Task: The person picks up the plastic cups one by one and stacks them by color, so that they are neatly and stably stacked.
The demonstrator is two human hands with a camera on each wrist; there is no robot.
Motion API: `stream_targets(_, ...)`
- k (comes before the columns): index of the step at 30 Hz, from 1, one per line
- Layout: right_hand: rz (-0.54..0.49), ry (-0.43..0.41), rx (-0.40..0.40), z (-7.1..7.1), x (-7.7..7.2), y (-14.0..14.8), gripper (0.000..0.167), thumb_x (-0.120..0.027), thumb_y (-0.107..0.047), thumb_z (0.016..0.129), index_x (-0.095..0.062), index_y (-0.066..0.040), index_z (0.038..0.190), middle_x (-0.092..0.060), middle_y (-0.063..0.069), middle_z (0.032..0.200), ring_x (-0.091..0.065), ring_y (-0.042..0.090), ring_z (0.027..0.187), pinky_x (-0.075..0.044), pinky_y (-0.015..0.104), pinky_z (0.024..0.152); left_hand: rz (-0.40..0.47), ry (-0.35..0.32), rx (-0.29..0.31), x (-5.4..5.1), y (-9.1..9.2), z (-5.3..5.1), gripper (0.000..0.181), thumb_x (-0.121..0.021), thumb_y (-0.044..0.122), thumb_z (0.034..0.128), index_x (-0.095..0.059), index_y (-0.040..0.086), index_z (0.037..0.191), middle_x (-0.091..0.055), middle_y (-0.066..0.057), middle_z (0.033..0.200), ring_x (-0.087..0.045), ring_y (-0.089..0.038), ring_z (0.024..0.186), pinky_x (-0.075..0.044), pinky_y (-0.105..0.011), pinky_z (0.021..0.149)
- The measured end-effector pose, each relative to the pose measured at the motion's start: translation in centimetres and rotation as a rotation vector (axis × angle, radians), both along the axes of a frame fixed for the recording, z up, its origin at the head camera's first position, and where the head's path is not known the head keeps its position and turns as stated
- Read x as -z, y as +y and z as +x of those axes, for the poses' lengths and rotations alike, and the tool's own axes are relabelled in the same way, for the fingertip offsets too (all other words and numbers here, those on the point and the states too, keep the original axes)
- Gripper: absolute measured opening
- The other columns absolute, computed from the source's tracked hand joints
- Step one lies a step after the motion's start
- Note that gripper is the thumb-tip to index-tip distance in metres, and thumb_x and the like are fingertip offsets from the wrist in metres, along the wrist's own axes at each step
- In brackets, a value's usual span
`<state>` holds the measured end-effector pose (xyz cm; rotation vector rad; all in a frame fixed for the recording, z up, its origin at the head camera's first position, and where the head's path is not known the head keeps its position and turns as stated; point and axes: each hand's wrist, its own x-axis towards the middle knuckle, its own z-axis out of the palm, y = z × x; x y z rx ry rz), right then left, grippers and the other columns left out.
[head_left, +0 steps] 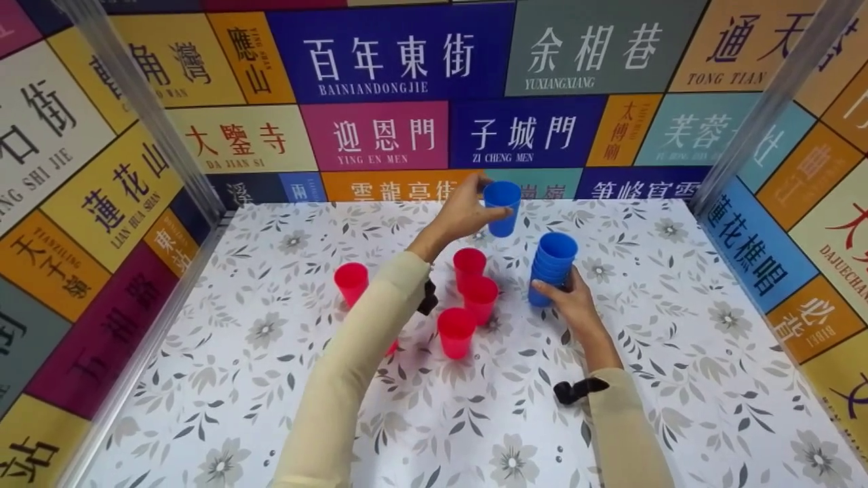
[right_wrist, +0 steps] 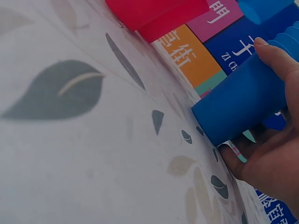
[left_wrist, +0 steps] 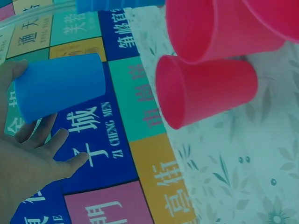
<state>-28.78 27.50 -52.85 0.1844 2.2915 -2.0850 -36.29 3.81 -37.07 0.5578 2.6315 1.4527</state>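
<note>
Nearest the head camera are your cream sleeves, the left sleeve (head_left: 325, 407) reaching far up the table (head_left: 224, 393) and the right sleeve (head_left: 627, 427) lower. Behind the table, a wall of coloured sign panels (head_left: 380, 135) reads "BAINIANDONGJIE", "YUXIANGXIANG", "YING EN MEN", "ZI CHENG MEN" and "DA JIAN SI" beneath large Chinese characters. The tabletop is a smooth white sheet printed with grey flowers and leaves. Your left hand (head_left: 464, 213) grips a single blue cup (head_left: 502, 210), mouth up, near the table's far edge. Your right hand (head_left: 576, 305) is wrapped round the lower part of an upright stack of blue cups (head_left: 546, 271), whose rims form close ridges. Red cups (head_left: 456, 333), tapered and mouth up, form a group of three between your arms; another stands well apart to the left, and a bit of red shows beside your left sleeve.

In the left wrist view, your thumb is on the single cup's upper side, with fingers below; its wall is plain and matte. "ZI CHENG MEN" reads sideways behind it, and red cups fill the upper right.

In the right wrist view, your thumb and fingers hold opposite sides of the smooth-walled stack, its base close to the leaf-printed sheet.
</note>
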Motion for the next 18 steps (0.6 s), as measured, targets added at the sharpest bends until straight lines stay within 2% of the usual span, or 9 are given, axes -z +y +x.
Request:
stream_targets(4,-0.033,0.021,-0.003,0.0,0.1,0.1,0.088,-0.074,-0.024,0.091,-0.019,-0.013,0.16,-0.033,0.019,0.161,-0.032,0.032,0.15,-0.025,0.048,0.125,-0.006,0.016,0.005,-1.2,0.7,0.6,0.067,-0.075,0.04,0.0868,-0.044,0.012,0.14,-0.052,-0.008,0.144,-0.048,-0.023,0.137,-0.046,-0.038,0.112)
stream_targets(9,-0.079,0.024,-0.004,0.0,0.1,0.0,0.087,-0.074,-0.02,0.091,-0.02,-0.013,0.159,-0.034,0.019,0.161,-0.033,0.032,0.149,-0.026,0.046,0.125,0.036,0.011,0.017,-2.3,1.8,1.5,0.067,-0.076,0.038,0.0869,-0.043,0.013,0.14,-0.055,-0.006,0.139,-0.052,-0.02,0.129,-0.049,-0.036,0.108)
stream_targets(18,-0.032,0.022,-0.012,0.1,0.3,0.0,0.088,-0.075,-0.025,0.09,-0.021,-0.014,0.159,-0.035,0.018,0.16,-0.033,0.033,0.15,-0.024,0.048,0.125,0.06,-0.014,0.056,-3.0,4.0,3.0,0.068,-0.077,0.037,0.0862,-0.044,0.015,0.141,-0.053,-0.006,0.14,-0.052,-0.021,0.129,-0.051,-0.033,0.106)
